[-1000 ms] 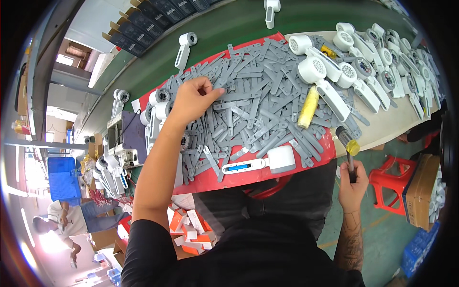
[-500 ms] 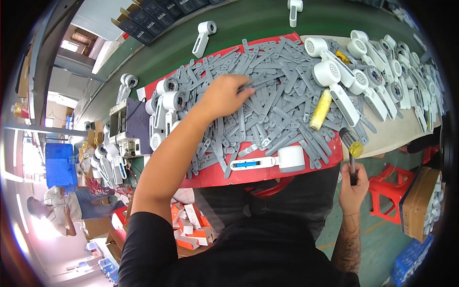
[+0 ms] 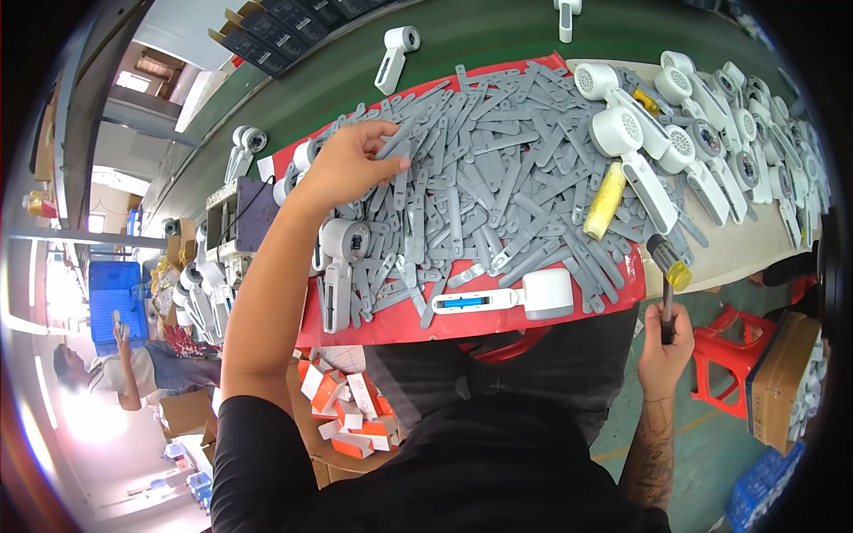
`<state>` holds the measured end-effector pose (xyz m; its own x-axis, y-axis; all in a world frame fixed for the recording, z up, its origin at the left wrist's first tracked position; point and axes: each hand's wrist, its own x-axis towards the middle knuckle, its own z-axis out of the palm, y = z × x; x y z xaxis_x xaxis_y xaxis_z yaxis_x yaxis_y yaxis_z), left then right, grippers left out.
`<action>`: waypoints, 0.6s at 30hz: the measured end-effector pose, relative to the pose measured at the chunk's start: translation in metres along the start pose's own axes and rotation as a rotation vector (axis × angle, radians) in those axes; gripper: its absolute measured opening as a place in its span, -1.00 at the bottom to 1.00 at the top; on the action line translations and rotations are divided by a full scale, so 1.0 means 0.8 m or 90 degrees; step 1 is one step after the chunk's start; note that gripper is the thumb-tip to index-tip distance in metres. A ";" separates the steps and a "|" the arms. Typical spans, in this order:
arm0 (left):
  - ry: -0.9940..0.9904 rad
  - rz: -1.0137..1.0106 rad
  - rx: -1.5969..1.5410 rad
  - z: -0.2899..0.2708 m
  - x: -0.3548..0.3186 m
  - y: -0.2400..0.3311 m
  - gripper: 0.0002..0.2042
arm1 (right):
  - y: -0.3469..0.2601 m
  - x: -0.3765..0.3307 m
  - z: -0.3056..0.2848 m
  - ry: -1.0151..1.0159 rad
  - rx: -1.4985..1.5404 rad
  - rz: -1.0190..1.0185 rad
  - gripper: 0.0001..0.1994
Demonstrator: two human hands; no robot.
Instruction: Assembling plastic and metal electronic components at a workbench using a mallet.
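Note:
My left hand reaches over a heap of grey plastic strips, its thumb and fingers apart. One grey strip shows in the gap between them; firm contact with it is not visible. My right hand is closed round the dark handle of a mallet with one black face and one clear yellow face, held off the table's front edge. A white handheld fan lies at the front of the red mat, a blue part showing inside its open handle. Another open-handled fan stands near my left forearm.
Many white fans crowd the right side beside a yellow-wrapped tool. Behind runs a green belt with a few fans on it. Boxes with orange and white cartons stand below; a red stool is at the right.
My left hand has moved left and slightly away across the heap, its fingers spreading. A fan by my left forearm now sits nearer the front. My right hand still holds the mallet.

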<state>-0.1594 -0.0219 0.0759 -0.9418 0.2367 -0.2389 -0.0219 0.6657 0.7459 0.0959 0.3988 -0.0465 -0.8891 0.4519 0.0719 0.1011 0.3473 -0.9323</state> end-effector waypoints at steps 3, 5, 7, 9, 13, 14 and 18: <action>0.037 -0.003 0.041 -0.005 -0.003 -0.013 -0.60 | -0.003 0.002 0.002 -0.008 -0.004 -0.012 -0.82; 0.051 -0.004 0.062 -0.008 -0.004 -0.013 -0.58 | -0.004 0.003 0.004 -0.012 -0.002 -0.017 -0.82; 0.057 -0.057 0.091 -0.011 -0.004 -0.009 -0.56 | -0.003 0.003 0.004 -0.011 -0.005 -0.017 -0.82; 0.059 -0.050 0.058 -0.019 -0.003 -0.015 -0.55 | 0.000 0.002 0.005 -0.007 0.009 -0.014 -0.82; 0.084 -0.047 0.092 -0.026 -0.008 -0.010 -0.55 | 0.000 0.002 0.002 -0.003 0.015 0.002 -0.83; 0.087 -0.050 0.090 -0.030 -0.010 -0.016 -0.55 | 0.000 0.003 0.004 -0.007 0.015 0.000 -0.83; 0.136 0.026 0.297 -0.045 -0.015 -0.024 -0.60 | 0.006 0.004 0.007 -0.003 -0.001 -0.020 -0.84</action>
<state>-0.1598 -0.0630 0.0871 -0.9873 0.1517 -0.0474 0.1223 0.9157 0.3829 0.0912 0.3971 -0.0529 -0.8938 0.4374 0.0992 0.0743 0.3625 -0.9290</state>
